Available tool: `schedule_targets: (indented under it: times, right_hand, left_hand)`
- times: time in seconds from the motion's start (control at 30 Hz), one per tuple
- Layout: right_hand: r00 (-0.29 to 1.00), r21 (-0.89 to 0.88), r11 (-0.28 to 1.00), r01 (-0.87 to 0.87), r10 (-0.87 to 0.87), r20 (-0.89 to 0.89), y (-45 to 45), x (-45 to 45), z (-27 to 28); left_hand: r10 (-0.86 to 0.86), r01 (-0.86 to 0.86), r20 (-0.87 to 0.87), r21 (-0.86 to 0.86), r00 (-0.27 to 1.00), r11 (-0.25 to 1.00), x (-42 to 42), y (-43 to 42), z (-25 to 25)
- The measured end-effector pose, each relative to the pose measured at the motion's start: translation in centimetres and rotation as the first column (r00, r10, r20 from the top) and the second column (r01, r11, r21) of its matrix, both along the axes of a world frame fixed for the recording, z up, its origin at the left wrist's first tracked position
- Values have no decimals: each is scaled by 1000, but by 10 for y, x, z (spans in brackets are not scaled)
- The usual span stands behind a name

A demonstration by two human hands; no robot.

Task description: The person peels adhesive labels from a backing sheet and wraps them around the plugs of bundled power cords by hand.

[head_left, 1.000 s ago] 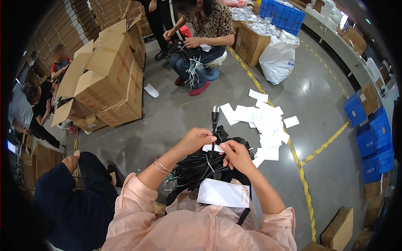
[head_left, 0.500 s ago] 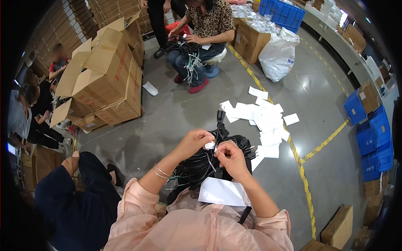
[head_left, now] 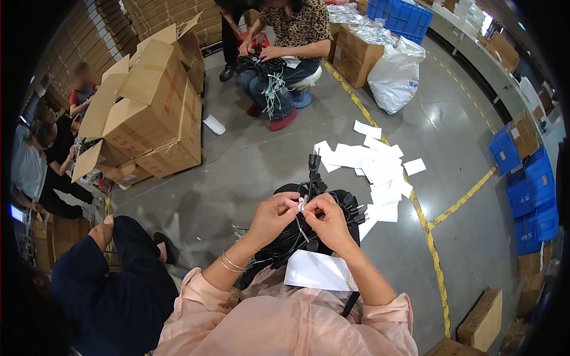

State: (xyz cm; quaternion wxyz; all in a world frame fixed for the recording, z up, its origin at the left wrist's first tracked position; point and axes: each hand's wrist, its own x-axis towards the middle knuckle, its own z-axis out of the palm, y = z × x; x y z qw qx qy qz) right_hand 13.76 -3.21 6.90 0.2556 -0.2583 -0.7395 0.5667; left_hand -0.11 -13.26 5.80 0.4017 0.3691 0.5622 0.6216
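A grey workshop floor (head_left: 237,163) marked with yellow lines fills much of the frame, with stacked brown cartons (head_left: 142,121), flaps raised, at upper left. At top centre, a co-worker in a leopard-print top (head_left: 300,32) sits with dark cables across the lap. Loose white paper slips (head_left: 380,169) lie overlapping on the floor, right of centre.

At the middle of the frame, a thick bundle of black cables (head_left: 284,242) rests on the lap of a person in a pale pink shirt (head_left: 261,326). The cords are smooth and dark, gathered by a narrow grey band, with pronged plugs (head_left: 356,215) jutting out on the right and pale green wire ends on the left. A white sheet (head_left: 317,271) lies just below the bundle.

Above the cords, the left hand (head_left: 275,217) and right hand (head_left: 326,219) meet, thumbs and forefingers pinched tight on a small white label (head_left: 301,206) at a cord. The fingers hide whether it wraps fully around. Just above them, a single black plug (head_left: 313,163) points toward the top of the frame.
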Motion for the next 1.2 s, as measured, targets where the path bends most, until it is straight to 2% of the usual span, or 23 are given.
schedule_targets:
  times: [0.37, 0.43, 0.57, 0.63, 0.67, 0.7, 0.8, 0.87, 0.9, 0.93, 0.97, 1.07, 1.13, 1.2]
  right_hand:
    - [999, 73, 997, -24, 22, 28, 2, -2, 7]
    - [998, 89, 996, -32, 28, 49, 2, -2, 8]
    - [997, 81, 995, -51, 46, 64, 8, 0, 9]
    - [998, -59, 998, -33, 30, -47, 18, -3, 9]
    - [997, 88, 993, 74, -77, 26, 24, -3, 12]
    - [985, 190, 973, 130, -149, 92, 27, -5, 18]
    - [990, 192, 978, 83, -103, 95, 39, -11, 14]
    - [990, 30, 999, 16, -20, 137, 43, -13, 14]
    - [991, 29, 999, 16, -20, 133, 43, -14, 14]
    - [997, -12, 1000, 24, -23, 72, 41, -13, 13]
    - [999, -54, 998, 30, -29, 13, 40, -12, 12]
    - [999, -51, 998, 38, -38, 6, 39, -8, 12]
    - [999, -55, 997, 45, -45, 0, 39, -6, 12]
    - [998, -58, 997, 54, -55, -6, 39, -4, 11]
  left_hand:
    - [23, -20, -43, 60, 999, 998, 3, -1, -3]
    - [59, -47, -141, 86, 988, 995, 5, 0, -3]
    - [88, -71, -196, 92, 977, 993, 10, 0, 2]
    - [115, -86, -285, 112, 952, 990, 12, 0, 5]
    - [114, -85, -285, 111, 952, 990, 14, 0, 9]
    - [129, -97, -350, 107, 928, 990, 17, -1, 14]
    - [154, -102, -473, 134, 867, 986, 19, 0, 19]
    - [172, -99, -532, 162, 829, 982, 20, 0, 22]
    - [184, -97, -613, 174, 768, 980, 20, 0, 25]
    - [195, -93, -687, 183, 700, 979, 21, -1, 27]
    - [192, -93, -688, 179, 700, 979, 24, -1, 30]
    - [167, -163, -692, 72, 702, 984, 36, 5, 34]
    - [177, -193, -809, 80, 560, 978, 40, 10, 30]
    - [166, -182, -844, 83, 510, 980, 39, 14, 23]
